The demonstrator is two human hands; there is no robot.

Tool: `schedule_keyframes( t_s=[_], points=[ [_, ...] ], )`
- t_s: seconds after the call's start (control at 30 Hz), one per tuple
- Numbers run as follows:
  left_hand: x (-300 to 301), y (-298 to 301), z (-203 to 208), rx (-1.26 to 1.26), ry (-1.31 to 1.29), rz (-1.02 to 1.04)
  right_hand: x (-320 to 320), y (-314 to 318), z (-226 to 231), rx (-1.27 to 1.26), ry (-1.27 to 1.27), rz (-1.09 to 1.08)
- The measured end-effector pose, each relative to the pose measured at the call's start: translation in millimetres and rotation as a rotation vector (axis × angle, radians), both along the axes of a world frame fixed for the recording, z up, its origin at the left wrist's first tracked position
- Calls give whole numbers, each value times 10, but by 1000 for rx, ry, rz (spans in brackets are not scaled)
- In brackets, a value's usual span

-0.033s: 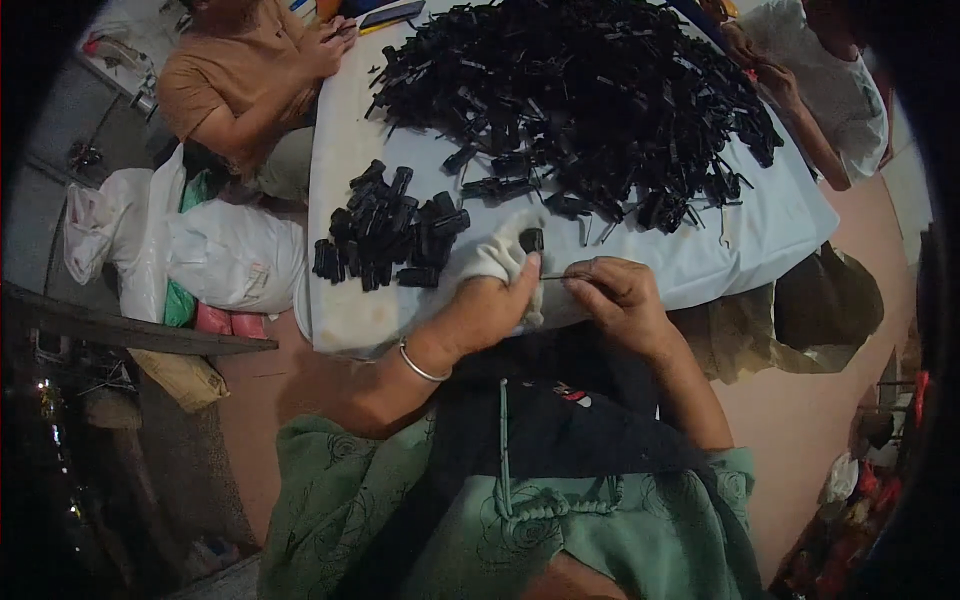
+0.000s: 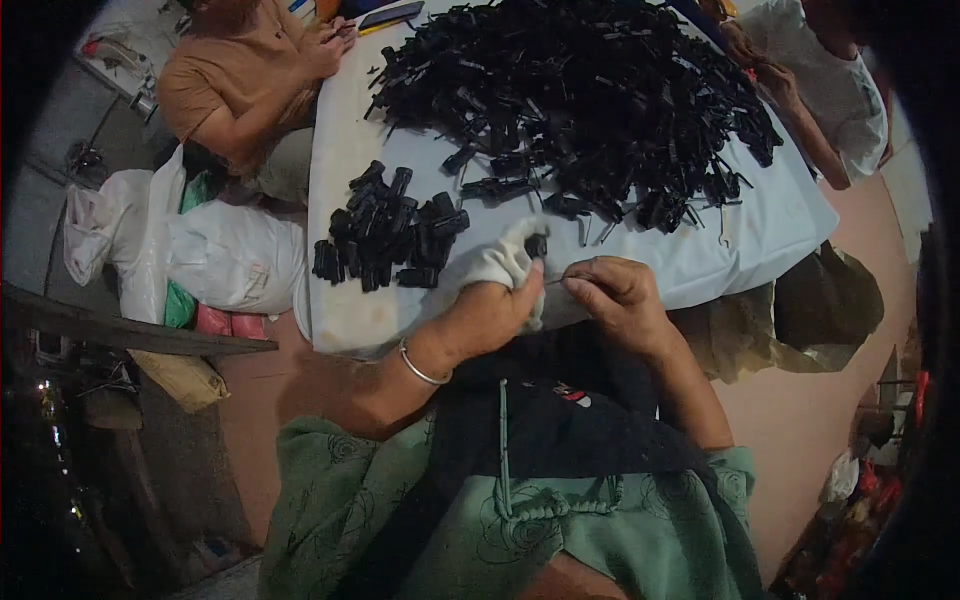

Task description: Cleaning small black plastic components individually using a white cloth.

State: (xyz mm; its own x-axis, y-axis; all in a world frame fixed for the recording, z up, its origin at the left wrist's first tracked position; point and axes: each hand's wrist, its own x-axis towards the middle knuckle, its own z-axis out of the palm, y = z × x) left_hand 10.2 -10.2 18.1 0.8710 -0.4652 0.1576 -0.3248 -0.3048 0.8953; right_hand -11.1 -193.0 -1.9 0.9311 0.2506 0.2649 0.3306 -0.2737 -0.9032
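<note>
Near the front edge of the table, my left hand [image 2: 490, 315] grips a small black plastic part [image 2: 537, 246], with white cloth [image 2: 503, 258] around the fingers. Whether that cloth is a rag or a glove, I cannot tell. To its right, my right hand [image 2: 625, 303] is closed in a pinch on a thin rod [image 2: 556, 280] that points toward the black part. The rod's far end is hard to make out. Left of my hands lies a small heap of black plastic parts [image 2: 385, 225]. A far larger pile of black parts [image 2: 570, 90] covers the table's far side.
The pale-covered table [image 2: 770, 235] carries a small wrench [image 2: 725, 228] at right and a phone [image 2: 392, 15] at the far left. One person [image 2: 235, 90] sits at the left, another [image 2: 815, 90] at the far right. White sacks [image 2: 235, 250] stand left; brown sacking [image 2: 825, 310] lies right.
My left hand, with the cloth and the black part, has shifted slightly to the right. Less of the thin rod shows between my hands. My right hand has barely moved.
</note>
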Motion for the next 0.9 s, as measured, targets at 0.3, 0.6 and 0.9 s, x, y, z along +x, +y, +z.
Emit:
schedule_keyframes(
  t_s=[0.3,0.6,0.9],
  points=[
    [-59,32,47,-201,563,-221,10,24,-48,203,292,43],
    [-127,-80,56,31,127,-23,-56,94,-112,59,298,132],
    [-190,-52,23,25,-36,-11,-151,238,-164,225,222,18]
  ],
)
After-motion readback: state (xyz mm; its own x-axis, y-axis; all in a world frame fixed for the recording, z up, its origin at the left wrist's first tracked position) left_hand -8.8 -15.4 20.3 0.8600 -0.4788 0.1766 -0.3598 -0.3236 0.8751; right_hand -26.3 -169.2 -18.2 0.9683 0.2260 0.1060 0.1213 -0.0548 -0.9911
